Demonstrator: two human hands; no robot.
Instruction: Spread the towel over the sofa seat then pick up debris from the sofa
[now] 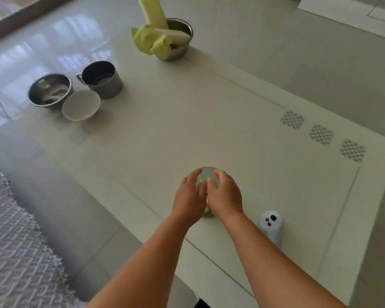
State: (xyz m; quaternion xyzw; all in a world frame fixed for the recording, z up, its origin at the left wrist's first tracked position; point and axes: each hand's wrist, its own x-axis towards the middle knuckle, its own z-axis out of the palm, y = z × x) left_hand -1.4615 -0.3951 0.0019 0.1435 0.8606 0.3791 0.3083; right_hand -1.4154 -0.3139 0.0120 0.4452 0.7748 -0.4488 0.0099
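Both my left hand (188, 196) and right hand (226, 194) cup a pale round bowl (206, 172) on the table (187, 130), near the white controller (271, 225); no towel or sofa shows. A steady, level grip seems wise.

Left hand (188, 196) and right hand (226, 194) cupped over pale round object (206, 172), possibly a bowl, on table (187, 130)

Soft daylight from the upper left glared off the glossy floor (42, 43); edges bowed, details slightly blurred, shadows faint.
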